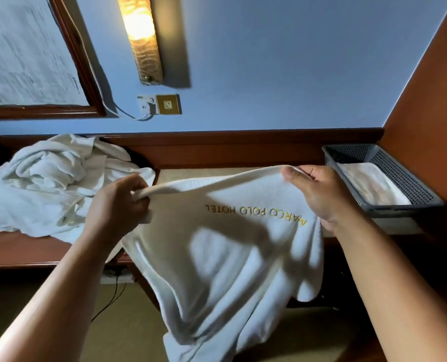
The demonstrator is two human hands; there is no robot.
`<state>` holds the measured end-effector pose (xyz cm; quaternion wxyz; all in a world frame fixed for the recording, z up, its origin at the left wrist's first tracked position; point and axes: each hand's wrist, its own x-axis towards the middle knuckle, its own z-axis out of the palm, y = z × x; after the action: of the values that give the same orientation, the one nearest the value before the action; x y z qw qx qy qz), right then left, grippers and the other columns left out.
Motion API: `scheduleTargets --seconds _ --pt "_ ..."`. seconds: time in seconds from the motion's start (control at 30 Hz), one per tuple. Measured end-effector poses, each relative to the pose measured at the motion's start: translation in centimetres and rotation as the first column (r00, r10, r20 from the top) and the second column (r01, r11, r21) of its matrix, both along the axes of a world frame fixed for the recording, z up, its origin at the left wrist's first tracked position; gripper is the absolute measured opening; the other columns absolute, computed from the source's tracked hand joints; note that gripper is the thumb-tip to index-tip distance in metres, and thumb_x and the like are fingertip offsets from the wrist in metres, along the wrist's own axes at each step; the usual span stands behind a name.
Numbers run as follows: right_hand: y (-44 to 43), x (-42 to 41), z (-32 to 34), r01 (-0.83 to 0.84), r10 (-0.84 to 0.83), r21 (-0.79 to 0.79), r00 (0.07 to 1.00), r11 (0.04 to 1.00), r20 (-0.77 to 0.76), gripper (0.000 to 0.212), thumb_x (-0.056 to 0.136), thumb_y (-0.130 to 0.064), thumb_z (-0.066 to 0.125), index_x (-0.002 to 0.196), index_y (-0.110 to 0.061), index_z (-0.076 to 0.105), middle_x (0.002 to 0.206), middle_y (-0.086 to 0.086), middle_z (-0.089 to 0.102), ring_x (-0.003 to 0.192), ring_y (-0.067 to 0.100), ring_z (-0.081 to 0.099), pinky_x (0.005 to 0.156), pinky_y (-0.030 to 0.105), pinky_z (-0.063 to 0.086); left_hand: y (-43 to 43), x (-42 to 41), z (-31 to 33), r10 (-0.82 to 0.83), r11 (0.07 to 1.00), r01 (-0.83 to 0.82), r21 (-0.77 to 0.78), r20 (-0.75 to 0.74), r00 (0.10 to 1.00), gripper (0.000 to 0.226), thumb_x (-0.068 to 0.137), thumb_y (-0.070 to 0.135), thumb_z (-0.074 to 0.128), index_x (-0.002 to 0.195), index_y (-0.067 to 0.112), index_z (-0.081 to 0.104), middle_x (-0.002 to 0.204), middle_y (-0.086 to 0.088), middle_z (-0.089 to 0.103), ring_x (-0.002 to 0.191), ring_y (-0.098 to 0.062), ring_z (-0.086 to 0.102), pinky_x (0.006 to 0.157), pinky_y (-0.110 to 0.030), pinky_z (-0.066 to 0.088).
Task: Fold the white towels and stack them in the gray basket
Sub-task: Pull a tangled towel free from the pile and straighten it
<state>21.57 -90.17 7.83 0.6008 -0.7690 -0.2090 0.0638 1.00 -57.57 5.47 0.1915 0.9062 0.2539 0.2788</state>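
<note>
- Just left of the gray perforated plastic basket (400,211), a white terry towel with gold embroidered lettering (225,257) is held up by its top edge. The rest hangs loose toward the floor.
- Left hand (120,205): fingers are curled tight round one bunched top corner, at the end farther from the basket.
- Right hand (319,194): the other top corner is pinched under the thumb, right beside the basket's near-left wall.
- The top edge is stretched between both hands with a slight sag. This is likely done so the cloth hangs flat and square before the first fold.
- The lettering is seen upside down, facing the camera.
- Inside the basket, one folded white towel (371,184) is lying flat on the bottom. Room is visible above it, presumably for stacking.
- Far left of the basket, well apart, a crumpled heap of white towels (52,184) is piled on the brown wooden desk (21,249). It is judged to be the unfolded supply, set out of the folding space.
- Step judged: the towel is being opened out and no fold has been made yet.
- Progress judged: early, with one towel stowed, one in hand and the heap untouched.
</note>
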Motion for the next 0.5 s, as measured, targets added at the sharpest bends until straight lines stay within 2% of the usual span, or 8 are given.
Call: scheduleTargets --seconds 0.1,0.2,0.27,0.33,0.37,0.4,0.43,0.5 --pt "-0.6 0.8 -0.2 0.008 -0.003 0.089 0.998 0.996 -0.062 0.086 0.055 -0.081 0.075 0.083 -0.001 0.062 0.078 0.007 0.050 0.074 0.020 0.042 0.068 0.041 0.032 1.9 0.7 -1.6 0.112 0.991 -0.105 0.082 -0.077 0.991 0.013 0.074 0.009 0.069 0.080 0.020 0.066 0.069 -0.007 0.066 0.070 -0.038 0.064 0.060 -0.039 0.050" --pt "-1.5 1.5 -0.8 0.049 -0.049 0.058 0.999 0.997 0.002 0.071 0.062 -0.079 0.072 0.083 -0.011 0.070 0.074 0.005 0.055 0.071 0.016 0.046 0.069 0.036 0.036 2.6 0.8 -3.0 0.186 0.981 -0.184 -0.061 0.022 0.982 0.010 0.082 0.005 0.066 0.082 0.014 0.070 0.072 -0.011 0.066 0.072 -0.037 0.064 0.062 -0.036 0.045" --pt "-2.2 1.6 -1.3 0.078 -0.064 -0.101 0.988 0.992 0.137 0.075 0.072 -0.077 0.063 0.078 -0.002 0.059 0.064 0.000 0.047 0.064 0.014 0.043 0.061 0.033 0.033 1.5 1.0 -3.2 0.191 0.950 -0.155 -0.270 0.111 0.975 0.013 0.087 0.013 0.064 0.078 0.020 0.069 0.067 -0.007 0.064 0.068 -0.032 0.062 0.060 -0.037 0.045" --pt "-2.0 1.2 -2.3 0.170 -0.048 -0.367 0.946 0.915 0.320 0.059 0.087 -0.059 0.057 0.069 -0.003 0.047 0.057 0.000 0.040 0.058 0.019 0.042 0.053 0.035 0.029 -0.5 1.5 -2.3 0.176 0.884 -0.053 -0.465 0.225 0.958 0.016 0.088 0.033 0.065 0.077 0.023 0.071 0.066 -0.009 0.064 0.065 -0.025 0.059 0.060 -0.040 0.048" --pt "-1.4 0.7 -2.8 0.212 -0.028 -0.476 0.931 0.853 0.364 0.049 0.091 -0.050 0.058 0.069 -0.007 0.048 0.061 0.001 0.045 0.061 0.023 0.048 0.054 0.034 0.033 -1.8 1.8 -1.5 0.139 0.856 0.021 -0.516 0.268 0.953 0.021 0.085 0.045 0.065 0.081 0.026 0.073 0.068 -0.013 0.066 0.065 -0.022 0.058 0.060 -0.041 0.050" --pt "-0.6 -0.2 -3.4 0.207 0.003 -0.532 0.930 0.821 0.367 0.034 0.091 -0.045 0.061 0.076 -0.015 0.055 0.073 0.000 0.053 0.073 0.024 0.055 0.061 0.033 0.041 -3.2 2.1 -0.6 0.075 0.836 0.103 -0.539 0.298 0.952 0.023 0.082 0.051 0.066 0.085 0.030 0.074 0.071 -0.014 0.069 0.065 -0.018 0.059 0.060 -0.039 0.051" --pt "0.5 -1.2 -3.9 0.154 0.053 -0.565 0.942 0.811 0.332 0.022 0.089 -0.045 0.066 0.093 -0.024 0.063 0.093 -0.001 0.058 0.090 0.022 0.059 0.075 0.034 0.047 -4.8 2.4 0.6 -0.006 0.819 0.188 -0.542 0.319 0.948 0.019 0.082 0.052 0.069 0.086 0.034 0.075 0.071 -0.009 0.071 0.065 -0.013 0.059 0.059 -0.034 0.050" --pt "2.6 -3.6 -4.9 -0.033 0.217 -0.568 0.941 0.822 0.258 0.063 0.080 -0.058 0.071 0.135 -0.034 0.051 0.132 -0.004 0.046 0.122 0.014 0.045 0.102 0.031 0.040 -7.8 3.3 2.6 -0.152 0.769 0.320 -0.553 0.328 0.932 0.010 0.086 0.043 0.075 0.083 0.033 0.078 0.069 0.005 0.073 0.064 -0.004 0.062 0.058 -0.024 0.051"
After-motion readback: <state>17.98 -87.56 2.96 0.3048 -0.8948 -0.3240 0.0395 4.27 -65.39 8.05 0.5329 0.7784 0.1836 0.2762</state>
